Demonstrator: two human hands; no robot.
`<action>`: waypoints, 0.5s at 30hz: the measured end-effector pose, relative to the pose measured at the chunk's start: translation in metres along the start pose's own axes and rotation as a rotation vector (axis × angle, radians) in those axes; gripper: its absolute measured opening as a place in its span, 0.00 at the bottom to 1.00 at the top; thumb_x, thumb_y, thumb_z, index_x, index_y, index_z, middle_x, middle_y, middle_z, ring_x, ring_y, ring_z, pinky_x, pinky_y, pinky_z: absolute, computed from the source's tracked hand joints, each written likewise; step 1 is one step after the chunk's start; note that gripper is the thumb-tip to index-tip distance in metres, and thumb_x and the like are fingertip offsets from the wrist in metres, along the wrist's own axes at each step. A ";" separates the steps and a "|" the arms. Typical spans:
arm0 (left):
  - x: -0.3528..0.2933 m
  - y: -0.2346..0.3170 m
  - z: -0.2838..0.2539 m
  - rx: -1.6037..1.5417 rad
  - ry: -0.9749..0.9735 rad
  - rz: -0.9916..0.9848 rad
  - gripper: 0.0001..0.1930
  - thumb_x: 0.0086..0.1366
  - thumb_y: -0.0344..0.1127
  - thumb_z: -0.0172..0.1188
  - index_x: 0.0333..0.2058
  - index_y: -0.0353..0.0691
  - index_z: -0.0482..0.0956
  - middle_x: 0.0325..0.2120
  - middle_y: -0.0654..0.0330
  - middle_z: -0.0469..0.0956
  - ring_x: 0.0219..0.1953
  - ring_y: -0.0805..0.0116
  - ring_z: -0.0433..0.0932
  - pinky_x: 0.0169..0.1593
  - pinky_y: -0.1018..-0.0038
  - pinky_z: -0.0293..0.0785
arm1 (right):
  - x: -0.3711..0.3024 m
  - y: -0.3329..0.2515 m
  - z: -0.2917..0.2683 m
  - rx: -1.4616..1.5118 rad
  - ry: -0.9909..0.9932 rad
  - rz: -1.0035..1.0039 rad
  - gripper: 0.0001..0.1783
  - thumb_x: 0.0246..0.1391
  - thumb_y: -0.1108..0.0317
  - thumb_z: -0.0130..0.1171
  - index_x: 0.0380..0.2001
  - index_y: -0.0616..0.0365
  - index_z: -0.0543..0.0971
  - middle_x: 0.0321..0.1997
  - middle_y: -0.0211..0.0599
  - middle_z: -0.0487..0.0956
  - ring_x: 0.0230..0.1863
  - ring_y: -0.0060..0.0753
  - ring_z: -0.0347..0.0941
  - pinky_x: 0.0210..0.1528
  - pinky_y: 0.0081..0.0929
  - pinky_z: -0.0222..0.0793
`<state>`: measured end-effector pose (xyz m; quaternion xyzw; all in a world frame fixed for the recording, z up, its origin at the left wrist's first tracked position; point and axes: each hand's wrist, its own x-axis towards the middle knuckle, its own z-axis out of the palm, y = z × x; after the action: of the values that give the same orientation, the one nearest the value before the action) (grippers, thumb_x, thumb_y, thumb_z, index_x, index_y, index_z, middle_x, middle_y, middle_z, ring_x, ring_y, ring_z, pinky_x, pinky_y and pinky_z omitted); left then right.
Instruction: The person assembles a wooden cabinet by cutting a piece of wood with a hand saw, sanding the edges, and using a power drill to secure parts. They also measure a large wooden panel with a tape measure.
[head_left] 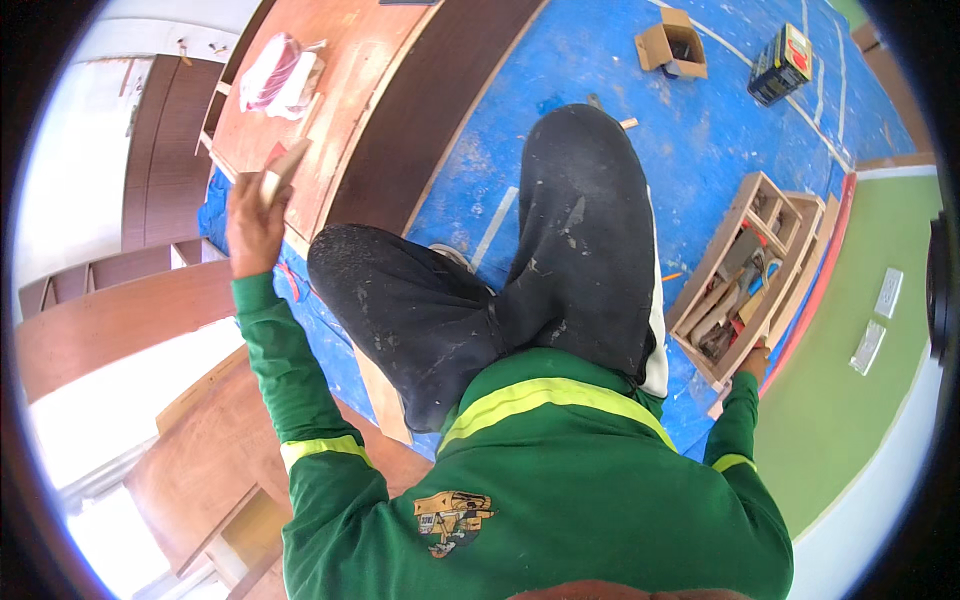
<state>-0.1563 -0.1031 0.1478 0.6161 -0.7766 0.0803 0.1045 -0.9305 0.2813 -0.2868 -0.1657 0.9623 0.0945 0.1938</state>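
My raised left hand point(255, 222) is closed around a small, flat, light-coloured wooden piece point(285, 172), which sticks up past the fingers beside the edge of a brown wooden panel surface point(350, 90). Low on the right, my right hand point(757, 362) is at the near corner of an open wooden toolbox point(712, 250). Its fingers are mostly hidden by the box, so their grip does not show. Several hand tools point(735, 290) with wooden and coloured handles lie jumbled inside the toolbox.
A pink-and-white bundle point(283, 75) lies on the panel surface. Blue sheeting point(590, 60) covers the floor. Beyond my bent knees are an open cardboard box point(670, 45) and a dark square can point(780, 66). A green wall point(860, 270) stands close on the right.
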 end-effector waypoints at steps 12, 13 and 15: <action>-0.031 -0.080 0.141 -0.038 -0.077 0.022 0.39 0.55 0.35 0.80 0.67 0.57 0.80 0.46 0.54 0.75 0.53 0.48 0.74 0.59 0.53 0.73 | 0.006 0.115 -0.008 0.460 0.217 -0.015 0.26 0.66 0.50 0.56 0.41 0.70 0.75 0.33 0.49 0.81 0.31 0.47 0.79 0.37 0.49 0.77; -0.029 -0.076 0.148 -0.106 -0.111 0.004 0.41 0.53 0.38 0.81 0.68 0.58 0.79 0.48 0.54 0.75 0.54 0.47 0.74 0.60 0.53 0.73 | -0.006 0.104 -0.018 0.553 0.367 -0.136 0.25 0.67 0.50 0.57 0.39 0.67 0.74 0.32 0.46 0.79 0.29 0.42 0.76 0.34 0.46 0.75; -0.032 -0.072 0.153 -0.206 -0.173 -0.030 0.50 0.49 0.44 0.85 0.72 0.57 0.73 0.51 0.52 0.74 0.56 0.48 0.74 0.64 0.55 0.73 | -0.035 0.059 -0.050 0.727 0.652 -0.383 0.23 0.69 0.50 0.57 0.34 0.62 0.71 0.29 0.38 0.75 0.25 0.33 0.69 0.28 0.39 0.70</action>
<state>-0.0892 -0.1283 -0.0088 0.6182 -0.7776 -0.0550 0.1009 -0.9384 0.3334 -0.2209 -0.2814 0.8958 -0.3391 -0.0571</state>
